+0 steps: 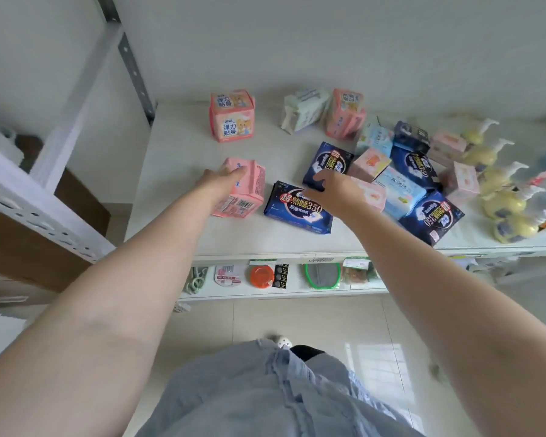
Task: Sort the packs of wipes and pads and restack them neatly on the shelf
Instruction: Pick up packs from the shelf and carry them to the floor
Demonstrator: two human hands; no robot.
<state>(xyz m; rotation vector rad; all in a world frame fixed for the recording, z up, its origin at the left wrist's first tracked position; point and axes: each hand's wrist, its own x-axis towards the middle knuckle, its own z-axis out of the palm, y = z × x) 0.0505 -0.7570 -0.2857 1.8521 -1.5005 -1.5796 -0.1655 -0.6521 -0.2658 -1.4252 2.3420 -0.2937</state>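
Head view: white, smooth shelf [183,234]. Left hand [224,179] lies on a boxy pink soft-film pack [245,192] at the shelf's left front; how its fingers lie, cannot tell. Right hand [334,192], fingers loosely curled, holds nothing above a flat glossy navy pack [297,209]. Further pink, navy and pale-blue packs crowd the right, beside rounded yellow pump bottles [498,203].

Glossy plastic-wrapped navy pack [298,207], smooth matt white shelf [183,171], perhaps painted metal upright [133,63].
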